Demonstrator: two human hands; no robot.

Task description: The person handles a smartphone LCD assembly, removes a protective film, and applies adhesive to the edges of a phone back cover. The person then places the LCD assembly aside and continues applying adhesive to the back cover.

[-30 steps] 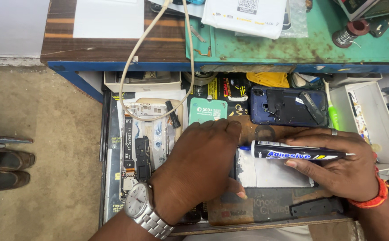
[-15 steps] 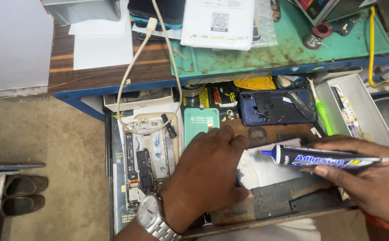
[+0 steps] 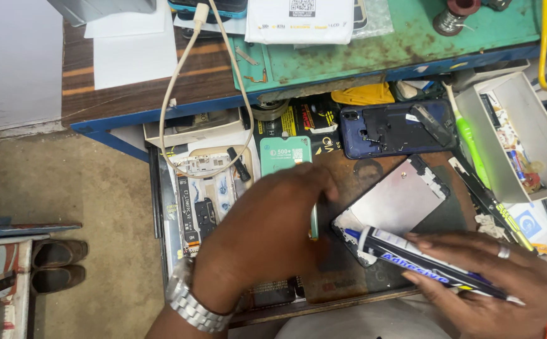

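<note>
My right hand (image 3: 487,276) grips a dark glue tube (image 3: 411,258) with a blue nozzle tip resting at the lower left corner of a grey phone screen panel (image 3: 399,201) that lies face down in the open drawer. My left hand (image 3: 261,238), with a metal watch on the wrist, hovers over the drawer just left of the panel, fingers curled and blurred, covering part of a green card (image 3: 285,154). A blue phone back frame (image 3: 399,129) lies behind the panel.
The drawer also holds phone parts (image 3: 204,188), a white cable loop (image 3: 179,125), a green-handled tool (image 3: 468,141) and a white parts box (image 3: 512,138). Above is a green mat (image 3: 424,44) on the wooden bench. Shoes (image 3: 57,263) stand on the floor at left.
My left hand has lifted off the screen panel and drawn back to the left, uncovering it. My right hand brought the glue tube's tip down to the panel's corner.
</note>
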